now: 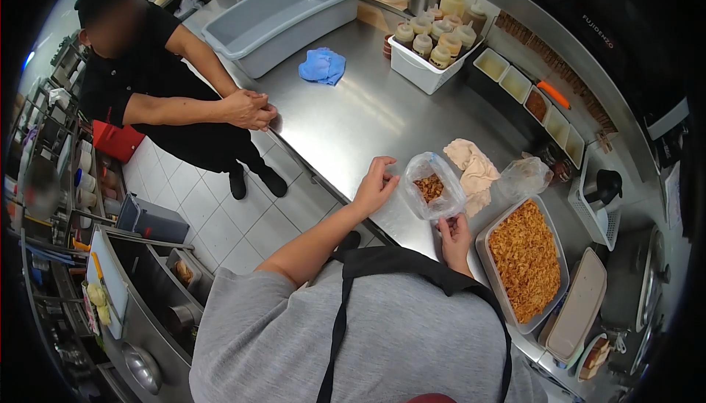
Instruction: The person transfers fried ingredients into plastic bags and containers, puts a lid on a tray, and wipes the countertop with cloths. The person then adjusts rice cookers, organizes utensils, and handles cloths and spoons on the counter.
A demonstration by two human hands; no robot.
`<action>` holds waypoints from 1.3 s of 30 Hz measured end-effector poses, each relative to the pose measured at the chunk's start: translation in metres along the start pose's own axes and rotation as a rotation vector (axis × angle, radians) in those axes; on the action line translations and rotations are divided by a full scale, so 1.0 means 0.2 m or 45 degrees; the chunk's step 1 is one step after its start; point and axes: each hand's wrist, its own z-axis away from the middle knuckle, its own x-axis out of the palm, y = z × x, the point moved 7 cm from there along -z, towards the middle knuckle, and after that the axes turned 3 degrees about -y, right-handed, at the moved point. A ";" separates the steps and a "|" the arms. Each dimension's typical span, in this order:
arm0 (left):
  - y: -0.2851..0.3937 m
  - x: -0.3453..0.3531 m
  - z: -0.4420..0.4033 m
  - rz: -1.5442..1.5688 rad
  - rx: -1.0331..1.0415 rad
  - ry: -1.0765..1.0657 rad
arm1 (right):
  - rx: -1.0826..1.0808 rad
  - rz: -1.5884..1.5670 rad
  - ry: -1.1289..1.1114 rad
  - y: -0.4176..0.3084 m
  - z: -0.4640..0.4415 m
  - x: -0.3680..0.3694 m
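We see the left forearm stretched forward, the left hand [376, 188] free, its fingers loosely spread just beside the clear plastic bag [446, 204]. The right hand [456, 240] bends its fingers to the bag's near edge; we cannot tell whether it grips. The bag, brown bits [429, 187] inside, rests on the steel table [346, 127]. The apron [412, 259] hides part of the right forearm.

Just one name reads clearly from here: FUJIDENZO [597, 31], in pale capitals running at a slant across the front of the big black appliance [621, 65] by the steel counter [346, 127]. The white paper [673, 195] off beside it sits too edge-on for me to read any writing.
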 end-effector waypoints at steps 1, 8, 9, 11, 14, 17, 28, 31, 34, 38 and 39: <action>0.00 0.00 0.00 -0.004 0.006 0.001 | 0.012 0.002 -0.009 0.01 0.01 -0.01; 0.01 0.01 0.00 -0.058 -0.018 -0.001 | -0.022 0.005 -0.036 0.04 0.02 -0.03; 0.00 0.00 0.00 -0.048 -0.029 0.003 | -0.017 0.058 -0.040 0.03 0.02 -0.02; 0.01 0.00 0.00 -0.060 -0.029 -0.007 | -0.014 0.112 -0.048 0.03 0.02 -0.02; 0.00 0.01 0.00 -0.069 -0.028 -0.027 | -0.032 0.077 -0.025 0.02 0.02 -0.02; -0.01 0.01 0.00 -0.072 -0.029 -0.040 | -0.030 0.125 -0.030 0.00 0.02 -0.02; 0.01 0.00 0.01 -0.101 -0.096 -0.057 | -0.016 0.020 -0.023 -0.02 0.00 0.00; 0.01 -0.01 0.03 -0.109 -0.047 -0.032 | 0.028 0.009 -0.068 -0.03 0.02 0.00; 0.03 -0.09 0.20 -0.070 -0.001 0.180 | -0.448 0.616 -0.420 -0.24 0.11 0.13; 0.04 -0.23 0.54 -0.153 -0.075 0.362 | -0.463 0.669 -0.524 -0.29 0.14 0.19; 0.03 -0.28 0.63 -0.209 -0.157 0.390 | -0.465 0.682 -0.531 -0.29 0.13 0.20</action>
